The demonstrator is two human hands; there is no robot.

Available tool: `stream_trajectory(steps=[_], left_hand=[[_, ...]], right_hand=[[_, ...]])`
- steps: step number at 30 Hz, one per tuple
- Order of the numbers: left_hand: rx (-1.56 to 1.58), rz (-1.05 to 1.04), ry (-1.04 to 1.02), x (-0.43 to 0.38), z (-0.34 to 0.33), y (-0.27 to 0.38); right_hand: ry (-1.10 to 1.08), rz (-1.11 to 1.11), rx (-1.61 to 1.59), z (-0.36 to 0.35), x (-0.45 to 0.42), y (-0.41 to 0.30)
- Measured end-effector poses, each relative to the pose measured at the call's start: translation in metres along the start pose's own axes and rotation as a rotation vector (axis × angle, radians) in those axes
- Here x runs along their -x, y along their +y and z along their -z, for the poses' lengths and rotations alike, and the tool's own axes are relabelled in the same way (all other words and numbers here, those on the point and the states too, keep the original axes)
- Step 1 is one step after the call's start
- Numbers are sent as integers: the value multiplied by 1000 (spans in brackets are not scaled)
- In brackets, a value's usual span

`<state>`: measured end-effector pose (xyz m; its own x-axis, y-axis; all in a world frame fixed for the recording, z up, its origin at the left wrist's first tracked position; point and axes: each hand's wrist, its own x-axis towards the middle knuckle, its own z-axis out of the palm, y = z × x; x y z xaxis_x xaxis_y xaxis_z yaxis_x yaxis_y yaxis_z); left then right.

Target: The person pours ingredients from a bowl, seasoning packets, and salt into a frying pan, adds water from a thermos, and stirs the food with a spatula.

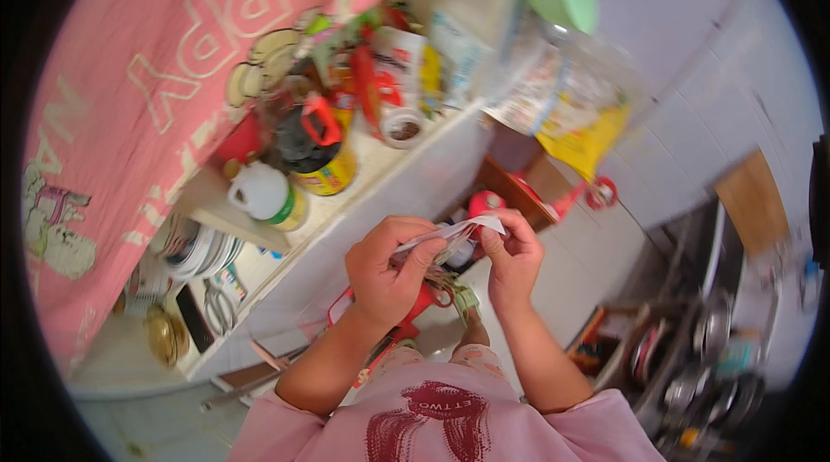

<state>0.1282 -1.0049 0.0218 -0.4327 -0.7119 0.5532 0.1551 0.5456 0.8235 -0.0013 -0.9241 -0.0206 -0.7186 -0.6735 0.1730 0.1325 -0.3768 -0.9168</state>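
Observation:
Between my two hands, in front of my chest, is a small clear plastic packet point(459, 243) with a white strip along its top edge; brownish contents show faintly through it. My left hand point(392, 267) pinches the left end between thumb and fingers. My right hand point(513, 254) grips the right end of the strip, at a white corner. The picture is blurred, so what the packet holds and whether it is torn cannot be told. Behind the hands, lower down, are a red round-topped item point(486, 203) and my feet in green slippers point(465, 300).
A shelf point(363, 193) at the left holds a white jug point(266, 193), a black-lidded yellow tub point(324, 167), bags, stacked plates, scissors point(219, 308) and a phone point(194, 318). A pink cloth point(162, 60) hangs over it. Plastic bags point(577, 131) hang ahead. Pots point(687, 384) stand lower right.

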Motion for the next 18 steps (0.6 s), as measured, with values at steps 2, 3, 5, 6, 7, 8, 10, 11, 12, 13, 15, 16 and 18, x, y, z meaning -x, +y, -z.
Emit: stream_trajectory(steps=[2, 3, 5, 6, 7, 8, 10, 11, 12, 13, 15, 16, 18], left_hand=[[174, 34, -82, 15, -24, 27], [300, 83, -118, 23, -38, 41], [433, 84, -223, 44, -58, 66], [562, 177, -218, 57, -67, 79], [692, 281, -219, 72, -77, 93], [772, 384, -286, 84, -86, 104], [988, 524, -378, 107, -107, 129], [1076, 601, -424, 118, -118, 143], [1088, 607, -473, 130, -129, 154], [1083, 633, -557, 142, -140, 163], [1089, 664, -687, 172, -163, 181], [1085, 696, -767, 190, -173, 192], [1085, 697, -906, 230, -194, 219]], right_hand=[[292, -243, -104, 39, 55, 14], [425, -377, -209, 55, 83, 15], [472, -455, -354, 69, 135, -1], [351, -378, -588, 72, 157, -12], [221, -278, -804, 79, 180, -24], [203, -194, -883, 91, 195, -38], [298, -60, -783, 128, 233, -58], [355, 18, -680, 148, 255, -70], [366, 85, -569, 165, 281, -86], [389, 144, -468, 175, 302, -104], [593, 257, -335, 178, 348, -144], [623, 284, -239, 182, 373, -162], [741, 368, -97, 185, 417, -191]])
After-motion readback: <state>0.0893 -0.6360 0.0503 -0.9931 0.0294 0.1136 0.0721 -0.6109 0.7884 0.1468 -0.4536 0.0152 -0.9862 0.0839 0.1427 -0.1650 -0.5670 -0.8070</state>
